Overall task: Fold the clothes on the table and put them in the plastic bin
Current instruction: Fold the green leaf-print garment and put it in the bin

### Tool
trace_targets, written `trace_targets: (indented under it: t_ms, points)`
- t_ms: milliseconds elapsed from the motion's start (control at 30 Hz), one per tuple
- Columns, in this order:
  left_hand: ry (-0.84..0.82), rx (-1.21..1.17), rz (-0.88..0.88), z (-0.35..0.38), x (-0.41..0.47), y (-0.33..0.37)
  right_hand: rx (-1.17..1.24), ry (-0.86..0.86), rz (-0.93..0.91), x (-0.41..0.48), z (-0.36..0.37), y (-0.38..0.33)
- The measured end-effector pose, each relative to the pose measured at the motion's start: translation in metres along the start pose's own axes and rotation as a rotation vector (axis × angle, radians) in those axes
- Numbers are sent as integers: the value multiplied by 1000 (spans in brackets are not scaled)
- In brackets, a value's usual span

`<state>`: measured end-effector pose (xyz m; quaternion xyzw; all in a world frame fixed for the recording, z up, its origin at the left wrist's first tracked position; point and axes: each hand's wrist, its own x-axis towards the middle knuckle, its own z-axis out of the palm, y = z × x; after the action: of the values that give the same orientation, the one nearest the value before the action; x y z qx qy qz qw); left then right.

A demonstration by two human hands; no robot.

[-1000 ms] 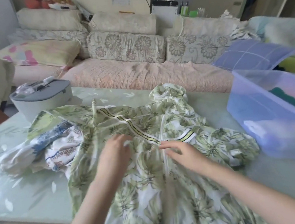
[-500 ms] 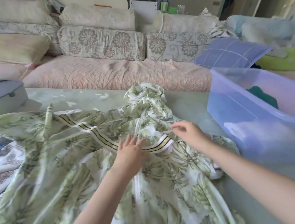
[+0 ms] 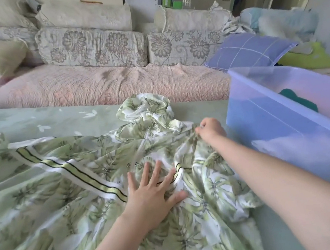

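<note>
A green-and-white leaf-print hooded jacket point(image 3: 54, 188) lies spread over the table point(image 3: 36, 121), its hood bunched at the far side and a striped band running across it. My left hand point(image 3: 155, 191) presses flat on the jacket's middle, fingers spread. My right hand point(image 3: 209, 129) pinches a fold of the jacket's fabric near the hood, just left of the bin. The translucent blue plastic bin point(image 3: 284, 136) stands at the right on the table, with a dark green garment point(image 3: 299, 99) inside it.
A sofa with a pink cover point(image 3: 104, 84) and floral cushions runs along the table's far side. A purple checked pillow point(image 3: 250, 51) lies behind the bin. The table surface shows to the left of the hood and in front of the bin.
The view swung right, so the grey box and the other clothes on the left left the frame. My right hand moved out toward the bin and closed on the fabric; my left hand flattened on the jacket.
</note>
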<state>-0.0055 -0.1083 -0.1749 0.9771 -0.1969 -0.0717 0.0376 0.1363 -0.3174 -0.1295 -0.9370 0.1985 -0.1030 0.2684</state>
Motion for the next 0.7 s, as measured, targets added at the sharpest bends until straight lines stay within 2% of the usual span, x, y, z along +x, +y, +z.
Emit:
trace_targets:
  t_ms: [100, 200, 333, 467, 567, 633, 700]
  points:
    - [4, -4, -27, 2, -1, 2, -65, 68, -138, 9, 3, -12]
    - [-22, -3, -37, 0, 2, 3, -278, -104, -237, 12, 18, -3]
    - [-45, -46, -17, -7, 5, 3, -187, -308, -189, 11, -13, 14]
    - [87, -81, 67, -15, 12, 11, -182, -312, -352, -40, -66, 36]
    - [26, -135, 118, -8, 8, 20, -228, -485, -396, -96, -91, 58]
    - [-4, -140, 119, -4, 4, 22, -420, -444, -435, -114, -96, 72]
    - [-9, -153, 81, -6, 2, 25, -473, -357, -481, -122, -102, 77]
